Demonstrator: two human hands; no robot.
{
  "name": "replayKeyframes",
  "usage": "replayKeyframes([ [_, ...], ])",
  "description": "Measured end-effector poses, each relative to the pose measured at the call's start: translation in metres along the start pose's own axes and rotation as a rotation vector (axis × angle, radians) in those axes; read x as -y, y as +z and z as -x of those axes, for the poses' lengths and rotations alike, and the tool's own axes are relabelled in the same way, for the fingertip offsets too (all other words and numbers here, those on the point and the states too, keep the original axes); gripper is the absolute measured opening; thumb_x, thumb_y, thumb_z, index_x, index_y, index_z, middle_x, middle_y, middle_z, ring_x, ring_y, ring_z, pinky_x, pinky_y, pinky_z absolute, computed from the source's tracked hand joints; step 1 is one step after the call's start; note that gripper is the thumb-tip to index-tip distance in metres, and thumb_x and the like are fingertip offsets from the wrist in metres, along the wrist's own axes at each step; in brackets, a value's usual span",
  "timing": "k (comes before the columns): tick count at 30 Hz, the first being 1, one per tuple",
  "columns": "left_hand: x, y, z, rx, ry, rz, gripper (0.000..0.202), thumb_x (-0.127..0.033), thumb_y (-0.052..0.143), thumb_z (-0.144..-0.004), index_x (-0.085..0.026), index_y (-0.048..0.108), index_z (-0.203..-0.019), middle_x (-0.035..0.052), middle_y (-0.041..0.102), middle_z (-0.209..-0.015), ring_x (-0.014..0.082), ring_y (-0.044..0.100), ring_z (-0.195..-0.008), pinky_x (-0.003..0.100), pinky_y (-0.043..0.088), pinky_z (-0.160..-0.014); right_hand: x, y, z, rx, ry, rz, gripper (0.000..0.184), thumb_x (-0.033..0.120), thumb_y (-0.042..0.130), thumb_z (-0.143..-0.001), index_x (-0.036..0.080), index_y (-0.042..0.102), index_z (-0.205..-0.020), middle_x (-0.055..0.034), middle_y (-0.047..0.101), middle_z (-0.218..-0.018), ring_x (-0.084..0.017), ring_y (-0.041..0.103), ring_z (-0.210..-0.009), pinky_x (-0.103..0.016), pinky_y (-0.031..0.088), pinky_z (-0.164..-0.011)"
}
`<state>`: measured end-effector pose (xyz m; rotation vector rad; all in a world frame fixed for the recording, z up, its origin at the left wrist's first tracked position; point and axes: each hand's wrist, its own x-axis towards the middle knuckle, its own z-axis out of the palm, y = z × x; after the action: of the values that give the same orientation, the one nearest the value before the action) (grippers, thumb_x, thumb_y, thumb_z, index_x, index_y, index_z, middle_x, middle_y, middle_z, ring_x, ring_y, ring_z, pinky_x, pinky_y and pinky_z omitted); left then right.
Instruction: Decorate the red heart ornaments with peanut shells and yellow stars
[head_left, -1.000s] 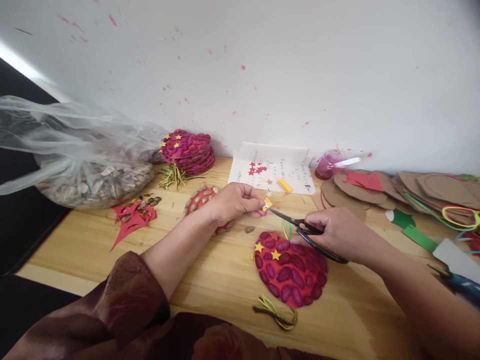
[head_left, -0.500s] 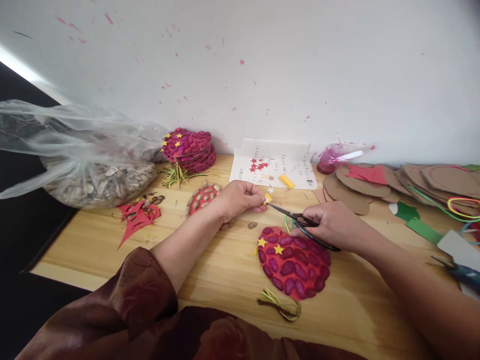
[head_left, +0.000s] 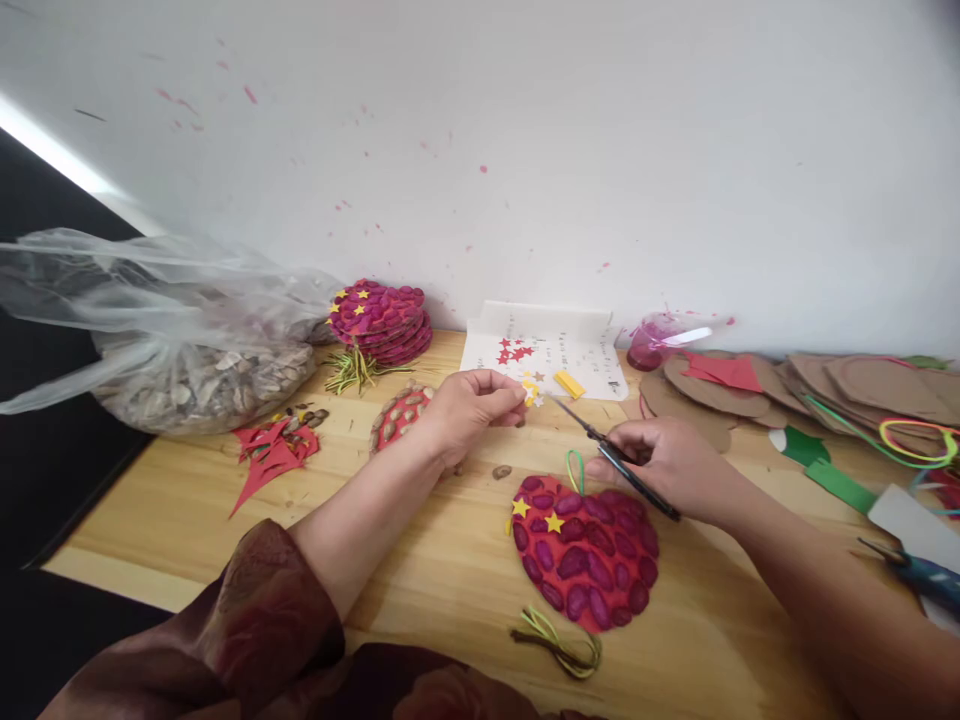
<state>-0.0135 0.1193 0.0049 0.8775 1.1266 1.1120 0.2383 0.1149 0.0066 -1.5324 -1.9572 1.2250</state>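
Note:
My left hand (head_left: 480, 412) is closed in a pinch on a small piece of yellow paper (head_left: 531, 388) with a white star face, above the table. My right hand (head_left: 667, 465) grips black-handled scissors (head_left: 613, 455); their blades look nearly closed and point at the paper without touching it. Below the scissors lies a round red disc (head_left: 592, 570) covered with purple seed-like pieces, with a green loop (head_left: 575, 470) at its top. Two yellow stars (head_left: 553, 522) sit on its upper left. My left wrist partly hides another red disc (head_left: 394, 420) with tan seed-like pieces.
A written sheet (head_left: 540, 330) bears red stars (head_left: 514, 351) and folded yellow paper (head_left: 570, 385). Left are a plastic bag (head_left: 202, 380), red scraps (head_left: 266, 460) and stacked purple discs (head_left: 382, 320). Right are a cup (head_left: 651, 342), cardboard discs (head_left: 885, 385) and a glue gun (head_left: 922, 575). A tassel (head_left: 559, 645) lies in front.
The scissor blades have drawn back right from the paper, and the scissors have turned edge-on. My left hand keeps its pinch. The whole scene sits slightly lower in view.

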Motion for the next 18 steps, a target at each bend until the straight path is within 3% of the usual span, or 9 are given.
replayKeyframes([
  [4,0.001,0.014,0.013,0.028,0.006,0.090,0.027,-0.030,0.088,-0.063,-0.013,0.069,-0.072,-0.0008,0.067,-0.072,0.0073,0.059,-0.064,0.022,0.051,-0.068,0.010,0.017,0.003,-0.049,0.073,-0.241,0.040,0.059,0.075,-0.073,0.021,0.063,-0.077,0.0068,0.050,-0.046,-0.011,0.039,-0.040,-0.026,0.027,-0.041],
  [6,0.004,0.020,0.019,0.043,0.033,0.075,0.027,-0.032,0.087,-0.066,-0.014,0.069,-0.075,-0.0013,0.067,-0.073,0.0068,0.058,-0.064,0.022,0.050,-0.069,0.019,0.026,0.005,-0.082,0.083,-0.334,0.042,0.058,0.078,-0.071,0.021,0.064,-0.085,0.0068,0.053,-0.048,-0.011,0.043,-0.041,-0.024,0.028,-0.040],
  [11,0.010,0.028,0.027,0.070,0.108,-0.079,0.023,-0.032,0.082,-0.073,-0.013,0.069,-0.077,-0.0007,0.066,-0.077,0.0072,0.055,-0.068,0.022,0.045,-0.069,0.033,0.038,0.007,-0.128,0.086,-0.536,0.042,0.050,0.083,-0.066,0.019,0.066,-0.087,0.0075,0.054,-0.048,-0.009,0.045,-0.042,-0.022,0.030,-0.041],
  [18,0.011,0.032,0.029,0.070,0.081,-0.123,0.020,-0.030,0.080,-0.074,-0.014,0.068,-0.075,-0.0009,0.065,-0.074,0.0080,0.055,-0.065,0.021,0.045,-0.066,0.035,0.039,0.008,-0.118,0.108,-0.584,0.031,0.043,0.081,-0.070,0.020,0.064,-0.083,0.0081,0.054,-0.041,-0.007,0.040,-0.036,-0.021,0.028,-0.039],
])
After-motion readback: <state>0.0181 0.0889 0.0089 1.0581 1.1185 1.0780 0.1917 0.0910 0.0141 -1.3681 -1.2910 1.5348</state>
